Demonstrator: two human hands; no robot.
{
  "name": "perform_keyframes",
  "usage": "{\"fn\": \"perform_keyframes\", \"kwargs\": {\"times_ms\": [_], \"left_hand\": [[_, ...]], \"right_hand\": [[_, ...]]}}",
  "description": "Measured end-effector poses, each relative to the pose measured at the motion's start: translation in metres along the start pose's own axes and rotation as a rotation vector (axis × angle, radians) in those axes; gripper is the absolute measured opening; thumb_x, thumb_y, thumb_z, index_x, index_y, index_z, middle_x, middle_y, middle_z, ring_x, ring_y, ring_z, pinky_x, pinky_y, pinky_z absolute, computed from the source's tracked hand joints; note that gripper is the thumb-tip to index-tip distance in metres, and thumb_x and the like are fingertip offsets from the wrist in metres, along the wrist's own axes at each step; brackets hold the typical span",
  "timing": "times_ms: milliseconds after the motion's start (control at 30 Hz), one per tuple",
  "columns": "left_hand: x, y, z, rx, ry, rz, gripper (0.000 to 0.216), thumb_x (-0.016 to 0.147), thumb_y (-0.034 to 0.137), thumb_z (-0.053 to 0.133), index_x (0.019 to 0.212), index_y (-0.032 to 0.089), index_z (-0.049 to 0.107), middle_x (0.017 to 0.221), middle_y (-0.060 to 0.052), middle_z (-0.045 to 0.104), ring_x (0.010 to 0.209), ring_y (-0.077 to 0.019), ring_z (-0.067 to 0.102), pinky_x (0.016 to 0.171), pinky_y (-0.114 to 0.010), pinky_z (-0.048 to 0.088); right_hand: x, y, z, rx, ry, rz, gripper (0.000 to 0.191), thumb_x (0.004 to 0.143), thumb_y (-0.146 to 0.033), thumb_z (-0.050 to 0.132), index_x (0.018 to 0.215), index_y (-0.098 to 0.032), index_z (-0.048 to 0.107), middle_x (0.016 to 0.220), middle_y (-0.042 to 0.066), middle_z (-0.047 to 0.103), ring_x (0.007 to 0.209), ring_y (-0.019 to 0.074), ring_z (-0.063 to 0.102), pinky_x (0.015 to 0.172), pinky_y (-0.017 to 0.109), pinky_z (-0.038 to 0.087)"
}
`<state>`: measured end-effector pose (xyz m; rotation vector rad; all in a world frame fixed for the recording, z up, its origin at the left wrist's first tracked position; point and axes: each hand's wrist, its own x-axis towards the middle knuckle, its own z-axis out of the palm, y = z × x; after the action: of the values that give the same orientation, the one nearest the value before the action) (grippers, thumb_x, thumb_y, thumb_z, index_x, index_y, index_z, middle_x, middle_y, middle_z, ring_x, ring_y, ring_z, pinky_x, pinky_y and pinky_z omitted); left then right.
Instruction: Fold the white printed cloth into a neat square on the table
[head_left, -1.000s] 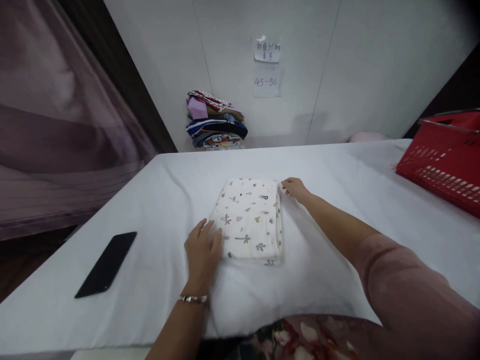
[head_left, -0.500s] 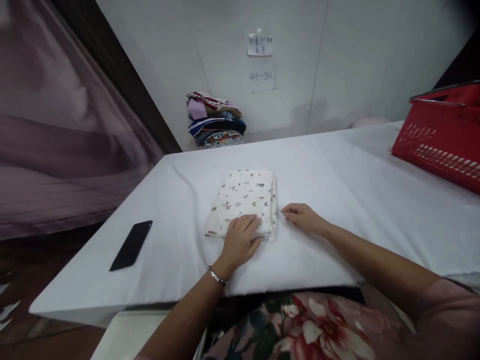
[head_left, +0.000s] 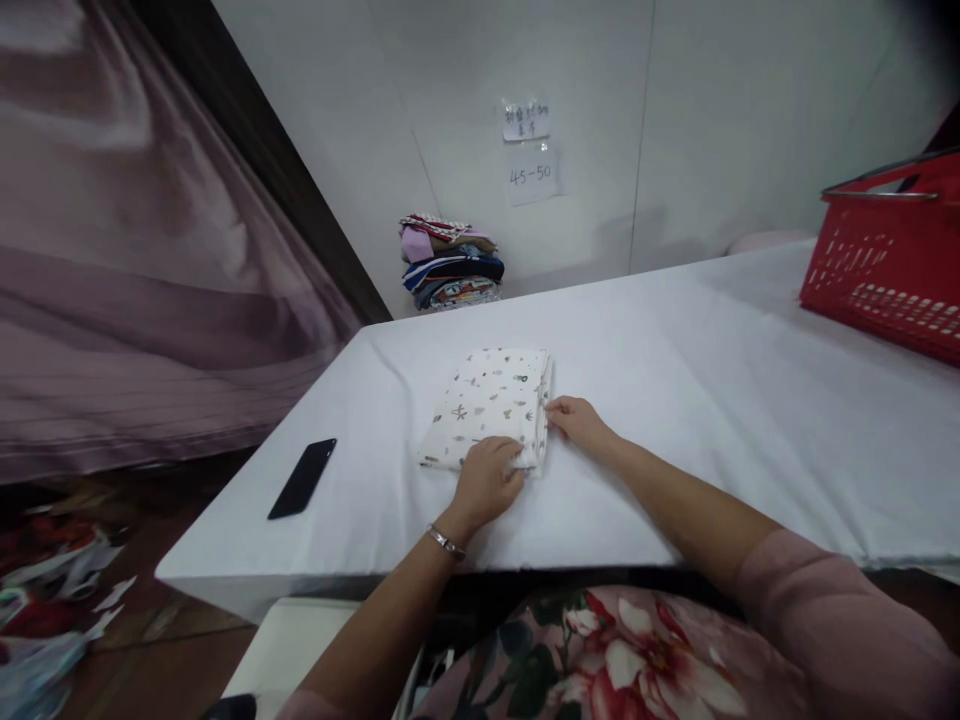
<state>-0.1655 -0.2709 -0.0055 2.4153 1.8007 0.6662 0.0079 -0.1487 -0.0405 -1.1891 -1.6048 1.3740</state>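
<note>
A folded white cloth with small printed figures lies on the table. My left hand, with a bracelet at the wrist, is at its front right corner. Its fingers are curled over the top, the thumb close to the front edge. From the right, my right hand reaches the cloth's layered side edge, thumb and fingertips pinched together on it. The tips of the right fingers are partly hidden against the layers.
A white-covered table carries a black phone at left and a red basket at far right. Beyond the back edge is a stack of folded fabrics. Paper notes hang on the wall. A pink curtain hangs at left.
My right hand has moved left from beside the cloth onto its right edge. My left hand stays at the front corner. The whole view has shifted slightly.
</note>
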Motion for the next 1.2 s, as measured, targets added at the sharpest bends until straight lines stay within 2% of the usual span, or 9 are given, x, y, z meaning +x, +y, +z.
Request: {"fn": "perform_keyframes", "kwargs": {"times_ms": [167, 300, 400, 567, 800, 967, 1100, 1200], "left_hand": [[0.036, 0.011, -0.006, -0.136, -0.025, -0.282, 0.030, 0.081, 0.044, 0.050, 0.098, 0.021, 0.061, 0.097, -0.002, 0.064, 0.083, -0.0146, 0.058, 0.076, -0.026, 0.044], [0.070, 0.015, 0.006, -0.018, -0.064, -0.421, 0.030, 0.076, 0.045, 0.056, 0.092, 0.020, 0.061, 0.095, -0.004, 0.063, 0.083, -0.0161, 0.057, 0.071, -0.026, 0.040], [0.083, 0.013, 0.014, 0.039, -0.126, -0.501, 0.029, 0.073, 0.042, 0.059, 0.090, 0.019, 0.060, 0.094, -0.005, 0.064, 0.083, -0.0182, 0.057, 0.067, -0.026, 0.039], [0.083, 0.000, 0.016, -0.060, -0.135, -0.557, 0.014, 0.075, 0.031, 0.054, 0.077, 0.019, 0.061, 0.076, -0.001, 0.066, 0.070, -0.0143, 0.057, 0.060, -0.023, 0.037], [0.079, -0.008, 0.020, -0.192, -0.061, -0.573, 0.013, 0.074, 0.028, 0.052, 0.069, 0.019, 0.059, 0.063, 0.001, 0.062, 0.059, -0.0111, 0.053, 0.054, -0.021, 0.034], [0.079, -0.007, 0.020, -0.260, -0.067, -0.619, 0.013, 0.073, 0.029, 0.053, 0.069, 0.018, 0.060, 0.060, 0.002, 0.059, 0.055, -0.0100, 0.051, 0.051, -0.020, 0.034], [0.078, -0.007, 0.019, -0.278, -0.040, -0.602, 0.021, 0.076, 0.033, 0.050, 0.068, 0.018, 0.061, 0.062, 0.002, 0.060, 0.058, -0.0108, 0.053, 0.053, -0.021, 0.036], [0.079, -0.006, 0.019, -0.249, -0.040, -0.590, 0.026, 0.079, 0.034, 0.047, 0.067, 0.017, 0.062, 0.062, 0.001, 0.061, 0.061, -0.0114, 0.054, 0.056, -0.022, 0.037]], "right_hand": [[-0.003, 0.004, 0.000, 0.015, -0.014, -0.066, 0.012, 0.069, -0.023, 0.054, 0.077, -0.016, 0.060, 0.051, -0.005, 0.051, 0.041, 0.0079, 0.044, 0.042, 0.020, 0.035], [-0.005, 0.004, -0.002, -0.037, -0.046, -0.083, 0.015, 0.070, -0.026, 0.054, 0.078, -0.017, 0.061, 0.052, -0.005, 0.050, 0.042, 0.0082, 0.044, 0.043, 0.020, 0.035], [-0.007, 0.002, -0.004, -0.061, -0.072, -0.077, 0.018, 0.070, -0.025, 0.053, 0.082, -0.017, 0.062, 0.051, -0.005, 0.050, 0.042, 0.0087, 0.044, 0.043, 0.021, 0.034], [-0.008, 0.000, -0.004, 0.018, -0.067, -0.064, 0.017, 0.070, -0.026, 0.054, 0.082, -0.016, 0.061, 0.046, -0.007, 0.047, 0.040, 0.0084, 0.040, 0.042, 0.020, 0.032], [0.005, -0.010, 0.002, 0.059, -0.078, 0.018, 0.008, 0.069, -0.020, 0.053, 0.066, -0.015, 0.059, 0.053, -0.003, 0.057, 0.037, 0.0059, 0.039, 0.038, 0.020, 0.030], [0.012, -0.016, 0.006, 0.027, -0.122, 0.111, 0.023, 0.071, -0.025, 0.056, 0.050, -0.016, 0.054, 0.039, -0.004, 0.048, 0.032, 0.0051, 0.032, 0.036, 0.020, 0.025], [0.013, -0.019, 0.006, 0.043, -0.160, 0.212, 0.033, 0.072, -0.038, 0.058, 0.047, -0.018, 0.050, 0.030, -0.006, 0.036, 0.028, 0.0057, 0.025, 0.033, 0.022, 0.018], [0.015, -0.016, 0.008, 0.032, -0.140, 0.189, 0.035, 0.070, -0.038, 0.059, 0.045, -0.018, 0.048, 0.029, -0.006, 0.032, 0.030, 0.0056, 0.025, 0.034, 0.022, 0.018]]}}
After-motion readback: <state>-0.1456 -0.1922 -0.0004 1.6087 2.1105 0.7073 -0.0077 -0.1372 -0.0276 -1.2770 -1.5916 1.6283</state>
